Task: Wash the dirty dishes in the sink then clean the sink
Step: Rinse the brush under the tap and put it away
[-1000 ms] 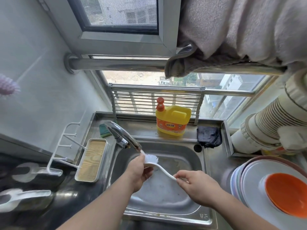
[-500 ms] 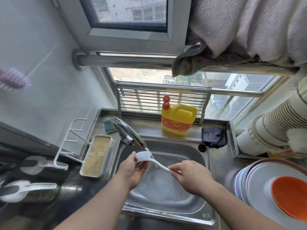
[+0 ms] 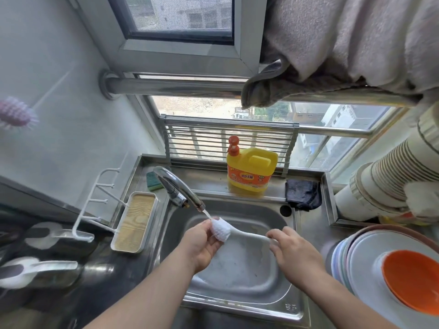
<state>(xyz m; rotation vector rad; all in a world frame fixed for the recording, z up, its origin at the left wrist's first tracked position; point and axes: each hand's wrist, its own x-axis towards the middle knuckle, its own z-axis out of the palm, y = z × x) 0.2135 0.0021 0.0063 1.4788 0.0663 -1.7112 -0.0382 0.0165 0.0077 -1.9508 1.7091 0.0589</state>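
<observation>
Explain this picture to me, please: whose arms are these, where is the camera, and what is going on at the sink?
There is no robot here. A person wears a wide-angle camera on the head, so you look down along their own two bare arms.

The right hand grips the handle of a white dish brush. The left hand touches its bristle head, holding it under a thin stream from the faucet. Both are over the steel sink, which holds no dishes that I can see.

Behind the sink stand a yellow detergent bottle, a dark cloth and a green sponge. To the right is a stack of plates with an orange bowl on top. A towel hangs on a rail above.
</observation>
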